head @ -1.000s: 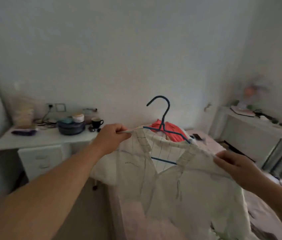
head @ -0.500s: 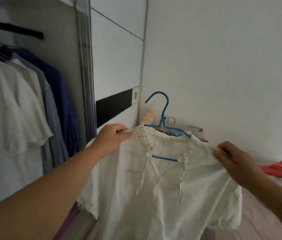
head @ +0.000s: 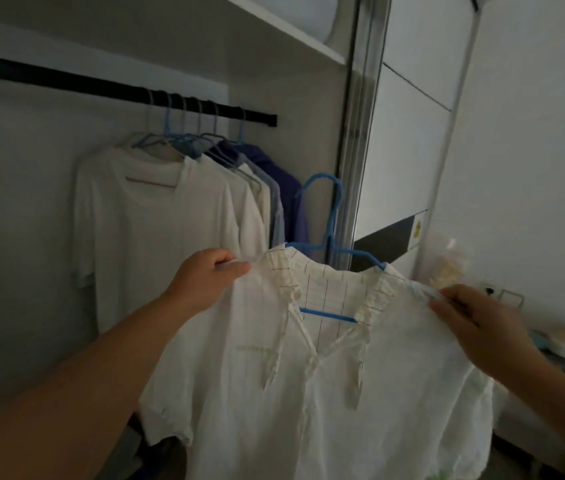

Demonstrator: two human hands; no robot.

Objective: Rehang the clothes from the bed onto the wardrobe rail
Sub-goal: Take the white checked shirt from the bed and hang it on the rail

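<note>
Left hand [head: 204,278] and right hand [head: 475,317] each pinch a shoulder of the white shirt [head: 308,393], below the rail [head: 101,86]. Lift level; aim blue hanger [head: 329,216] hook at rail's bare stretch.

shirt [head: 308,393] on hanger [head: 329,251] – right of hung clothes [head: 170,220] | rail [head: 101,88] above

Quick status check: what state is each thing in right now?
White blouse: on hanger, held up by both shoulders.
Blue hanger: hook free, not on rail.
Rail: carries several hung shirts.
Left hand: grips blouse.
Right hand: grips blouse.
</note>
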